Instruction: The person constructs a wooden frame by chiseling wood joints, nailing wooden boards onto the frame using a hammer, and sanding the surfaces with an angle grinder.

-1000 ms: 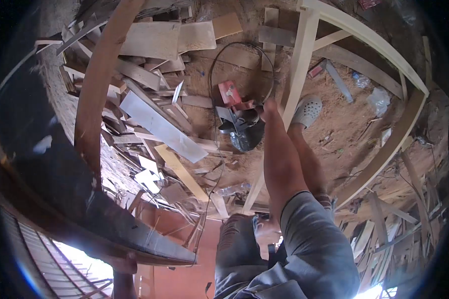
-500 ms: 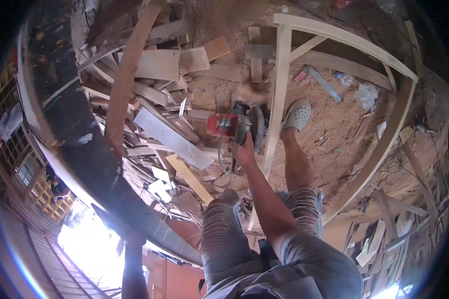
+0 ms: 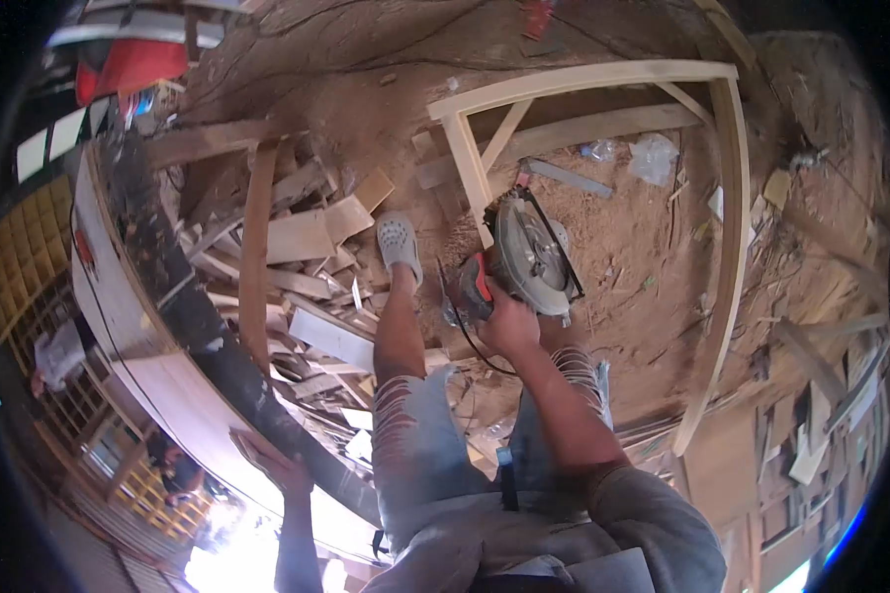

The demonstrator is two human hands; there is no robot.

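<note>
My right hand is closed round the red and black handle of a circular saw, held up in front of my knees. The saw's round guard faces up, and its cable loops beside my wrist. At the lower left, my left hand rests at the edge of the long dark-topped bench, by a small flat wood piece. Whether the fingers grip that piece is unclear. Behind the saw stands a pale wooden frame.
Wood offcuts lie heaped between the bench and my left foot. Sawdust, plastic bags and a grey strip are on the ground. Two people are beyond the bench. More timber leans at the lower right.
The saw has come up from the ground in my right hand and now hangs over the frame's near side. My view has turned left, and one foot now shows left of the frame.
</note>
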